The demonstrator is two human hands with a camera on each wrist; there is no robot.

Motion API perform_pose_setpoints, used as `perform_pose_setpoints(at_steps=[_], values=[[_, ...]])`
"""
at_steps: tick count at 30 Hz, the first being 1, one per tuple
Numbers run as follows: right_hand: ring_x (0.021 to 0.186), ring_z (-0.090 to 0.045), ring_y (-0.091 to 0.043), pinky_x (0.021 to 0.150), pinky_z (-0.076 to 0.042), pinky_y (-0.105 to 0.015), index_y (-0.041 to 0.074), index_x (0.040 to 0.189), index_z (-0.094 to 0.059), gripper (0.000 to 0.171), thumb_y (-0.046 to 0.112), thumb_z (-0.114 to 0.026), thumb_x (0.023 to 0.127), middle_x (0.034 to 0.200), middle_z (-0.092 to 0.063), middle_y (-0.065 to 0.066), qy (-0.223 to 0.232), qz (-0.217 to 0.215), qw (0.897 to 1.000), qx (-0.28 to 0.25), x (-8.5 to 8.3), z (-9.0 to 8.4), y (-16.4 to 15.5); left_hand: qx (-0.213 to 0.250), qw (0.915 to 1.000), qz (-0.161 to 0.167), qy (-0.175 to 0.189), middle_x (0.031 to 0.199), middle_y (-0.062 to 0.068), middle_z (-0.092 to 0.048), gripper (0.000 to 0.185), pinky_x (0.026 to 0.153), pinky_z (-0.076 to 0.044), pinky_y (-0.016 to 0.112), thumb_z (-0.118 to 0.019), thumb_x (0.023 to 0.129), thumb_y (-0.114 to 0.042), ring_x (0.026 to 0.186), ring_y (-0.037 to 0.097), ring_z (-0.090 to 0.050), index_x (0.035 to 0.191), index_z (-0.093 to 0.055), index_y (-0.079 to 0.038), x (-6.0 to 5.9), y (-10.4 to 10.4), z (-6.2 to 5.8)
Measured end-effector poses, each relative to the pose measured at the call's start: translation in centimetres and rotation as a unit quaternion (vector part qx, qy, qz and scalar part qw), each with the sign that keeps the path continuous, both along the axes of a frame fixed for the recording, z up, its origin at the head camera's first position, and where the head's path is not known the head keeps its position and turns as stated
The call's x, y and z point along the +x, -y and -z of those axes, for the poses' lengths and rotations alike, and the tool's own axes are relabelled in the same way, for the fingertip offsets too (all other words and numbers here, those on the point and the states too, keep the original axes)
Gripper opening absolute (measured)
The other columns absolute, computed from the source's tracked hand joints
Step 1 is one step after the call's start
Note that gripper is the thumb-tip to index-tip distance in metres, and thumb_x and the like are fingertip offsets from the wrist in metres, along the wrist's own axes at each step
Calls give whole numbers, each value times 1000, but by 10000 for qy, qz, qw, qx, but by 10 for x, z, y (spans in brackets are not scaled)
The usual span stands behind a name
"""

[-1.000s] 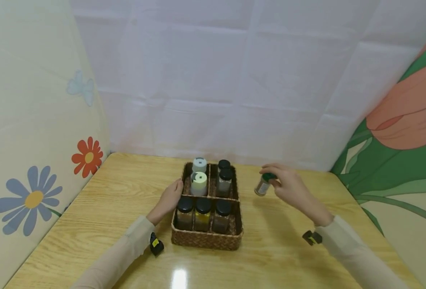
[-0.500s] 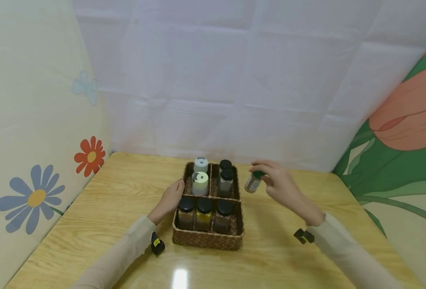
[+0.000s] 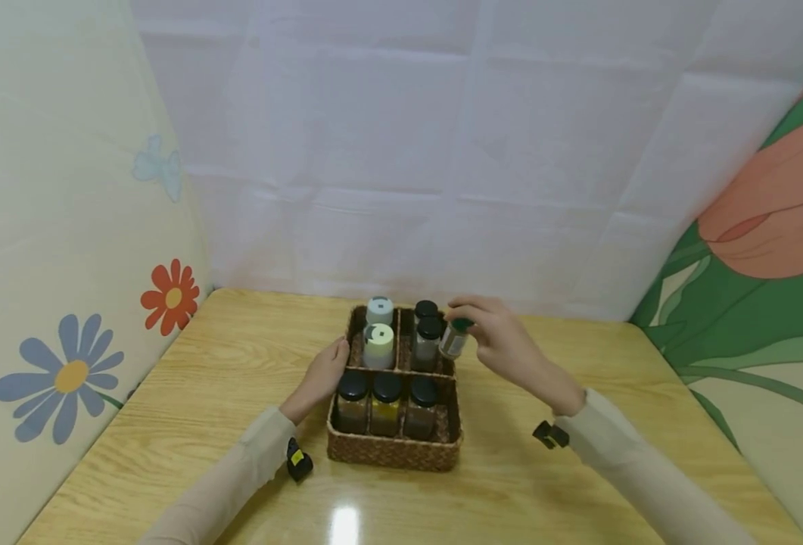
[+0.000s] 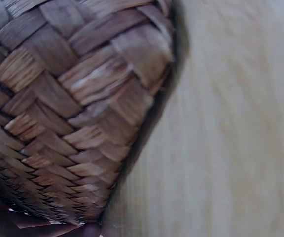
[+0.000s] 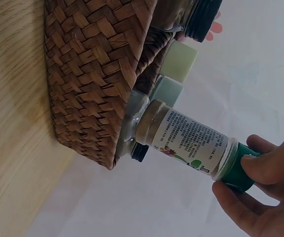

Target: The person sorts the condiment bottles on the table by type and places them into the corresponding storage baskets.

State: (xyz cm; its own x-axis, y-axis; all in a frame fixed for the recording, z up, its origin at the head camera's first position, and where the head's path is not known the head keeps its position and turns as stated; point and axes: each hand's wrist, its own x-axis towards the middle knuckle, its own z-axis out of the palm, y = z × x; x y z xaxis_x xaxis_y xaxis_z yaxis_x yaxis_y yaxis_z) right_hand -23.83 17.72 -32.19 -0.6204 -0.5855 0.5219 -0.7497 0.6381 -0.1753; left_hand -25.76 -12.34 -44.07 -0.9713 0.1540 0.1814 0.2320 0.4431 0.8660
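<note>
Near the worktop's [image 3: 169, 424] back edge sat a woven basket [image 3: 393, 451]; its front compartment held three black-capped jars [image 3: 387, 401], its back ones two pale-capped [image 3: 378, 344] and two dark-capped jars [image 3: 428, 337]; the right hand [image 3: 503, 344] pinched a green-capped spice jar [image 5: 194, 143] by its cap, tilted over the basket's right rim; the left hand [image 3: 319, 375] touched the basket's left wall, its grip hard to make out; only the right wrist view showed the jar's label.

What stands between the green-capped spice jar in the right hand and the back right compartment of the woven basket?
Two black-lidded jars already fill that compartment; the green-capped spice jar hangs tilted over the woven basket's right rim.
</note>
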Motion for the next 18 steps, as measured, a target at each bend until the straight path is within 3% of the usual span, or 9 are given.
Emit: perform_pose_setpoints(at_steps=[6, 18], values=[[116, -56, -34, 82, -56, -43, 3, 113, -71, 53, -29, -51, 76, 128, -60, -13, -58, 56, 9994, 324, -4, 4, 10, 61, 10000, 6, 7, 150, 29, -36, 51, 114, -28, 54, -28, 111, -23, 139, 44, -32, 148, -35, 11, -2, 0, 2], [114, -58, -34, 83, -57, -41, 3, 113, -70, 51, -28, -54, 76, 125, -61, -15, 177, 1, 9988, 459, -11, 19, 22, 113, 9999, 80, 43, 151, 29, -34, 52, 114, -27, 54, -27, 111, -24, 140, 44, -31, 148, -33, 11, -6, 0, 7]])
